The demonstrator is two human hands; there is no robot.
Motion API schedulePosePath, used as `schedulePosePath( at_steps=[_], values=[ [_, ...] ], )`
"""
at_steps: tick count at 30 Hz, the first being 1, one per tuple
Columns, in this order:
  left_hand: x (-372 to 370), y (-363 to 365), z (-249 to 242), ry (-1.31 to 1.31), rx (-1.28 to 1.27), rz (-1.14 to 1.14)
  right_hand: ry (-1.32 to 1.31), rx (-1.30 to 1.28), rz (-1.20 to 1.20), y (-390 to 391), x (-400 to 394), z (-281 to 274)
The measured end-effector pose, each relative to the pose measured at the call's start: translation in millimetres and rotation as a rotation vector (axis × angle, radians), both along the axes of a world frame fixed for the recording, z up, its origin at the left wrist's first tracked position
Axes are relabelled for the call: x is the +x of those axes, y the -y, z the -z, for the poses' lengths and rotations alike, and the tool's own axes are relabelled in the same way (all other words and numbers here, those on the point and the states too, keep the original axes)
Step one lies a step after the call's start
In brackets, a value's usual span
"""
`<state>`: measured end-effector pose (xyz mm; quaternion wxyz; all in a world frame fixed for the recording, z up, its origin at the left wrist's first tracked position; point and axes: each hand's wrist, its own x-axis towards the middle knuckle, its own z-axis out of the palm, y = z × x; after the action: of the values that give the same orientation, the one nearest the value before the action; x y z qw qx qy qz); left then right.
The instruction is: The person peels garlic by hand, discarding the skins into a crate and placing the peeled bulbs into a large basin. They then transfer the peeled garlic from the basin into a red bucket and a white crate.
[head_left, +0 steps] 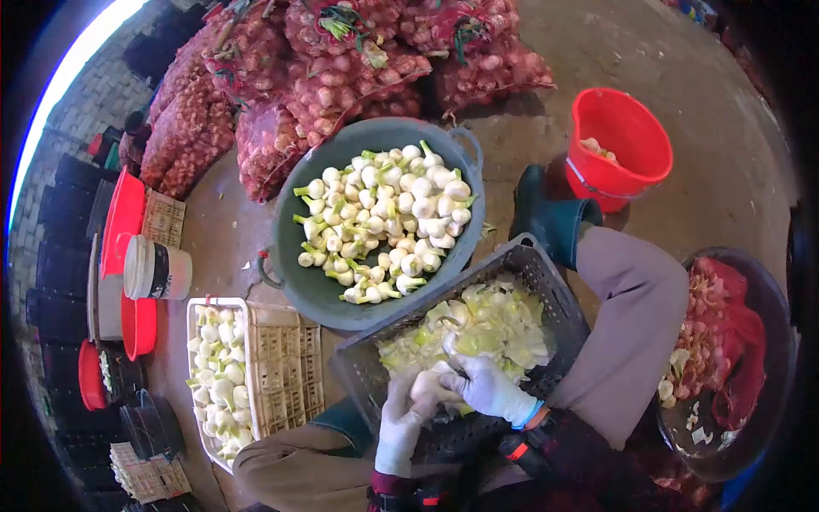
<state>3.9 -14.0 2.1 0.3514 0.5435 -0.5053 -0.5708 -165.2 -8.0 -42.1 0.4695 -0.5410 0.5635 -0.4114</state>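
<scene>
Now the left hand (403, 421) gripped a pale bulb (426, 386) over the black crate (559, 300), while the right hand (495, 393) crowded against it (whether it pinched anything, one couldn't tell). The crate sat between the legs (627, 328), presumably to catch peelings (503, 322); the tub (341, 316) of whole bulbs (375, 203) stood just beyond, seemingly for easy reach.

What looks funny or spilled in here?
Nothing looks badly wrong. One little thing seems out of place: a small scrap lies on the floor, just outside the big grey tub. It looks odd because the big heap of peelings is inside the black crate.
</scene>
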Motion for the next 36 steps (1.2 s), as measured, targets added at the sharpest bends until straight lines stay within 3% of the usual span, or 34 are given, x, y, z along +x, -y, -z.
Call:
schedulePosePath(
  at_steps=[1, 6, 8, 10, 12, 13, 14, 15, 16, 18, 20, 21, 22, 23, 27, 30, 33, 35, 36],
  values=[
    [0.3, 2.1, 0.4, 0.005, 0.016, 0.002, 0.041, 0.154, -0.076, 3.8, -1.6, -9.0],
    [-10.3, 8.4, 3.2, -0.122, 0.372, -0.161, 0.178, 0.252, 0.019, 6.5, 8.7, 8.0],
    [-12.2, 6.5, 1.5, -0.325, 0.328, -0.190, 0.003, 0.193, 0.184, 5.9, 11.9, 20.0],
    [-10.8, 2.5, 11.5, -0.342, 0.272, -0.197, 0.046, 0.199, 0.207, 6.0, 13.7, 17.5],
    [-12.8, 2.5, 10.9, -0.526, 0.242, -0.253, -0.193, 0.103, 0.302, 5.7, 19.0, 29.0],
    [-14.5, 0.0, 5.1, -0.587, 0.183, -0.314, -0.192, 0.090, 0.308, 7.4, 14.7, 31.5],
    [-13.9, -2.6, 1.0, -0.590, 0.173, -0.306, -0.371, 0.183, 0.160, 7.8, 5.0, 34.0],
    [-13.1, -4.8, -2.9, -0.283, 0.005, -0.262, -0.552, 0.271, 0.008, 7.3, -3.6, 31.8],
    [-12.5, -5.8, -6.6, 0.023, -0.165, -0.217, -0.557, 0.252, 0.017, 4.1, -9.7, 28.1],
    [-11.9, -4.8, -13.1, 0.040, -0.207, -0.206, -0.690, 0.185, -0.002, -2.0, -17.2, 17.1],
    [-14.5, -4.7, -21.0, -0.833, 0.141, -0.369, -0.590, 0.090, 0.092, -3.7, -9.7, -13.6],
    [-16.5, -8.2, -19.5, -0.831, 0.143, -0.367, -0.282, 0.095, 0.043, -3.5, -4.5, -28.1],
    [-19.5, -10.4, -14.7, -0.567, 0.054, -0.308, 0.028, 0.097, -0.001, -1.2, 0.8, -35.8],
    [-14.9, -8.5, -3.1, -0.646, 0.136, -0.314, 0.095, 0.067, 0.062, -1.4, 8.2, -33.9],
    [-14.2, -6.5, 11.8, -0.849, 0.280, -0.353, 0.191, 0.124, 0.102, -0.2, 15.7, -26.5],
    [-16.4, -8.5, 23.4, -0.389, 0.140, -0.296, 0.166, 0.060, 0.248, -4.0, 25.4, -3.8],
    [-27.4, 3.2, 10.1, -0.441, 0.230, -0.274, 0.167, 0.095, 0.379, 1.5, 30.0, 14.2],
    [-26.0, 6.8, 6.6, -0.506, 0.286, -0.277, 0.316, 0.289, 0.287, 12.4, 17.6, 16.3],
    [-18.1, 6.0, 23.8, -0.426, 0.266, -0.228, 0.208, 0.243, 0.328, 11.5, 12.5, 11.5]
  ],
)
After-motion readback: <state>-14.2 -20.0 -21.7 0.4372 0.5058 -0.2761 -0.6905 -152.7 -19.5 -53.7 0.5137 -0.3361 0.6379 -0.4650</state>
